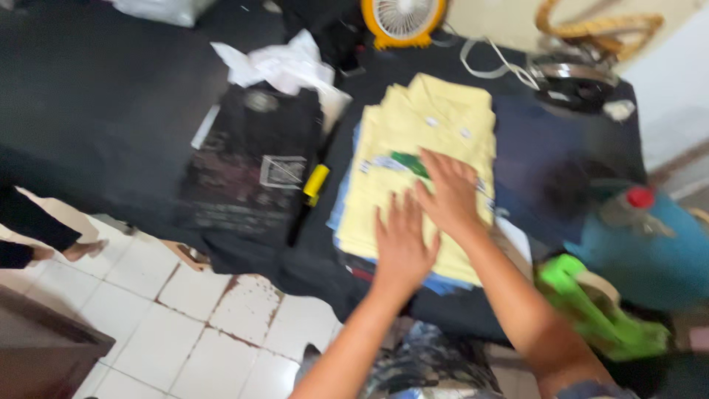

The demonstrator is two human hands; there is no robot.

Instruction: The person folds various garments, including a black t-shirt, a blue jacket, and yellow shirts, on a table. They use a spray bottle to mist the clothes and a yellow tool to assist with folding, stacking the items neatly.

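Pressing flat, fingers spread and gripping nothing, my left hand (pixel 402 240) and right hand (pixel 450 193) lie on the folded pale yellow shirt (pixel 421 140), which tops a stack of garments on the black-covered table (pixel 111 111); a green patch shows beside my right fingers.

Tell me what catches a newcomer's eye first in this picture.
The pale yellow shirt stands out first, folded on top of a stack in the middle of the dark table, with the left hand and right hand pressed flat on it. To its left lies a folded black shirt. A yellow fan sits at the table's far edge, and a bright green bag is at the lower right.
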